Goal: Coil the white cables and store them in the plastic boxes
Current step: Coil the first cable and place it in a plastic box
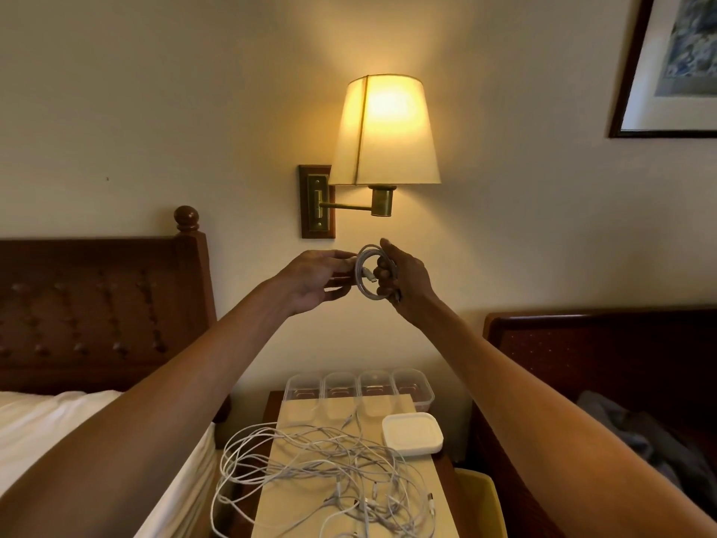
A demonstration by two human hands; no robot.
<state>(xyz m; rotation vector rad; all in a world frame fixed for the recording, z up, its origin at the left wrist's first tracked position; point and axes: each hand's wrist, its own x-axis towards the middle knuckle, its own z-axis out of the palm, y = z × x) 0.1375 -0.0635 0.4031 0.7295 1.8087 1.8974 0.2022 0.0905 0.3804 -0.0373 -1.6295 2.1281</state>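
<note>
Both my arms are raised in front of the wall. My right hand [403, 275] grips a small coil of white cable [366, 271] with its fingers curled through the loop. My left hand [316, 279] pinches the coil's left side at its edge. Far below, a tangle of loose white cables [318, 471] sprawls over the nightstand [403, 510] and hangs off its left side. Several clear plastic boxes [413, 386] stand in a row at the nightstand's back edge. A stack of white lids [412, 432] lies in front of the rightmost box.
A lit wall lamp [384, 130] on a brass arm hangs just above my hands. A bed with a wooden headboard [97, 308] is on the left. A second dark wooden headboard [601, 355] is on the right. A yellow bin [479, 498] sits beside the nightstand.
</note>
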